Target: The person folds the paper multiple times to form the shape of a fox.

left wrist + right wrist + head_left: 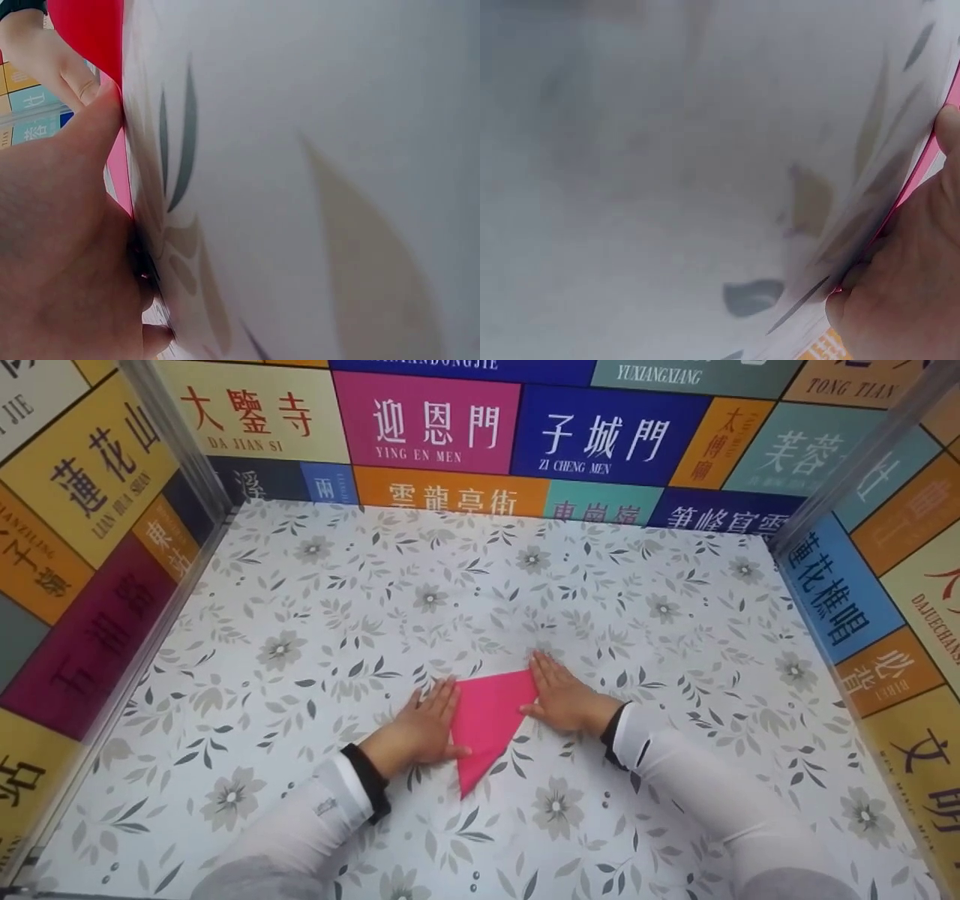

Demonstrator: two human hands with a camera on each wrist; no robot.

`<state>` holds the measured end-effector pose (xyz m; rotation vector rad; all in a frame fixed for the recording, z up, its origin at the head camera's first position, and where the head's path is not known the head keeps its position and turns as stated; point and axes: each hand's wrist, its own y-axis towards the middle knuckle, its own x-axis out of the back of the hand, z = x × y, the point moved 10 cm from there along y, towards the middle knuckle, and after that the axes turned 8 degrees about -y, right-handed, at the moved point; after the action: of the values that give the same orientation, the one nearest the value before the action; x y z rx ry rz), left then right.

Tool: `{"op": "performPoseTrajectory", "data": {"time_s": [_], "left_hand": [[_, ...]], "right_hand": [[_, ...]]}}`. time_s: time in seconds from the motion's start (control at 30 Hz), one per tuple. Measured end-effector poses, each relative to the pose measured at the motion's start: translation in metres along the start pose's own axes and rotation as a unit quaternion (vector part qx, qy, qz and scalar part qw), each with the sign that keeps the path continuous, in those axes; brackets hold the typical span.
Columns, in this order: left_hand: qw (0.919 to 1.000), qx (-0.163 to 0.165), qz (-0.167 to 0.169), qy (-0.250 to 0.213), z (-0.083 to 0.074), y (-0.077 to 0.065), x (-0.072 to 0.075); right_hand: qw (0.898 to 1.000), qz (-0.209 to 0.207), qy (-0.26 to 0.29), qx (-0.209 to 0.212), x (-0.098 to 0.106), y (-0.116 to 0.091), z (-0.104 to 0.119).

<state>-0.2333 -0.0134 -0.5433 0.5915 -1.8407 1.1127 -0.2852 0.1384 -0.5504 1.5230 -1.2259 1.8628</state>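
A folded sheet of bright pink paper (489, 714) lies on the table, tapering to a point at its near end. Along its left edge rests my left hand (421, 729), fingers straight and pointing away, thumb across the paper's lower part. At the far right corner my right hand (566, 701) presses with extended fingers, its thumb at the slanting right edge. In the left wrist view, the left thumb (94, 127) touches the paper's edge, and a red flap (90, 30) rises beyond it. The right wrist view shows the right hand (907, 277) flat along a thin pink edge.
A white cloth or sheet with grey flowers and leaves covers the table (360, 607). Upright panels (435, 427) with coloured blocks and Chinese lettering stand at the back and both sides. Transparent edge strips (180, 427) run along their corners.
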Motion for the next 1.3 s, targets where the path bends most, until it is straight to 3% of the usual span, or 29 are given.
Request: {"op": "performPoseTrajectory", "data": {"time_s": [0.23, 0.47, 0.6, 0.8, 1.07, 1.3], "left_hand": [[1.0, 0.0, 0.004, 0.008, 0.001, 0.002, -0.004], [0.9999, -0.006, -0.012, -0.002, -0.003, 0.001, 0.0], [0.9998, -0.009, -0.016, -0.002, -0.005, -0.002, 0.002], [0.9999, -0.002, -0.015, 0.007, -0.003, -0.003, 0.002], [0.9999, 0.0, -0.01, 0.01, -0.001, 0.0, 0.003], [0.9996, 0.012, 0.009, 0.023, 0.001, 0.003, 0.0]], "right_hand": [[1.0, 0.006, 0.006, -0.007, -0.002, 0.003, -0.011], [0.999, -0.026, 0.037, -0.018, 0.007, 0.001, -0.027], [0.999, -0.028, 0.008, -0.028, 0.004, 0.001, -0.027], [0.998, -0.033, -0.052, -0.03, 0.003, 0.002, -0.017], [0.999, 0.0, -0.032, 0.039, 0.0, -0.003, 0.018], [0.998, 0.019, -0.041, 0.042, -0.007, -0.003, 0.024]]}}
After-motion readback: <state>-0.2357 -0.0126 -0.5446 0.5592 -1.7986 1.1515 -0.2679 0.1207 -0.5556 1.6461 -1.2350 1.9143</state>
